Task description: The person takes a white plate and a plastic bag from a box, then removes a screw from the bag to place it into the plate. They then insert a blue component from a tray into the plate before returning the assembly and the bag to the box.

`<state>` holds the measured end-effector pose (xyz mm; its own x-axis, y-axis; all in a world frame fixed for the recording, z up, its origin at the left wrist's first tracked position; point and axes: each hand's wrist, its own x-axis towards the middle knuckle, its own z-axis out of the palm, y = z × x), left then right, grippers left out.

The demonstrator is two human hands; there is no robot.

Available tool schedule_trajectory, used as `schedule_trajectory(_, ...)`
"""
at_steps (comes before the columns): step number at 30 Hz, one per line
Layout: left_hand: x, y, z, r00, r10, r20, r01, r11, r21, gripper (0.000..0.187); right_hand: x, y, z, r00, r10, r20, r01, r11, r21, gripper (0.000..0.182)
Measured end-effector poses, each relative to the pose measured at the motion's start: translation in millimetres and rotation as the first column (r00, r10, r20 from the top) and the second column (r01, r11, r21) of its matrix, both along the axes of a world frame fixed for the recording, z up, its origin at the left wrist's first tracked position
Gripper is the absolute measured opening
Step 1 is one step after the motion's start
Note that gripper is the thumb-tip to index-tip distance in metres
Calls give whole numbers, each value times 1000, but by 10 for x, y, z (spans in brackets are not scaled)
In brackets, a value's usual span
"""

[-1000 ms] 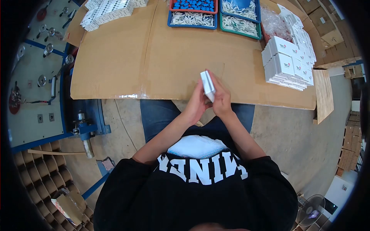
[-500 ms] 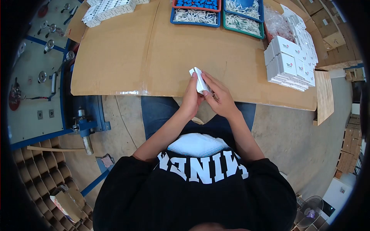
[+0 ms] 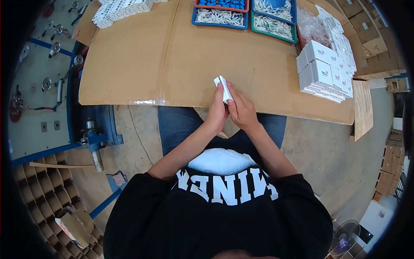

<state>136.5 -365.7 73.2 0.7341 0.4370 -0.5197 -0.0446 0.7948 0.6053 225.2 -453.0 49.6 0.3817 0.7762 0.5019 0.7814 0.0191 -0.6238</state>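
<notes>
A small white box (image 3: 224, 90) is held upright on edge between my two hands, over the front edge of the cardboard-covered table (image 3: 129, 73). My left hand (image 3: 217, 110) presses on its left side, with the thumb along it. On the right side, my right hand (image 3: 242, 108) lies against the box with its fingers together. The palms hide the lower part of the box. Stacked flat white boxes (image 3: 321, 73) with small red marks stand at the table's right.
At the back are a red tray of blue pieces (image 3: 222, 4), blue trays (image 3: 220, 18) and a green tray (image 3: 274, 28) of white pieces. Clear plastic bags (image 3: 311, 26) lie beside them. More white boxes (image 3: 123, 11) sit back left. A machine panel (image 3: 43, 95) stands left.
My hands have closed further around the white box, the right fingers now flatter against its side. The box looks narrower and more covered.
</notes>
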Motion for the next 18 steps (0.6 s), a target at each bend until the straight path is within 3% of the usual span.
schedule_trajectory(18, -43, -36, -135, 999, 32, 14, -32, 999, -6, 53, -54, 11, -101, 1000, -7, 6, 7, 998, 62, 42)
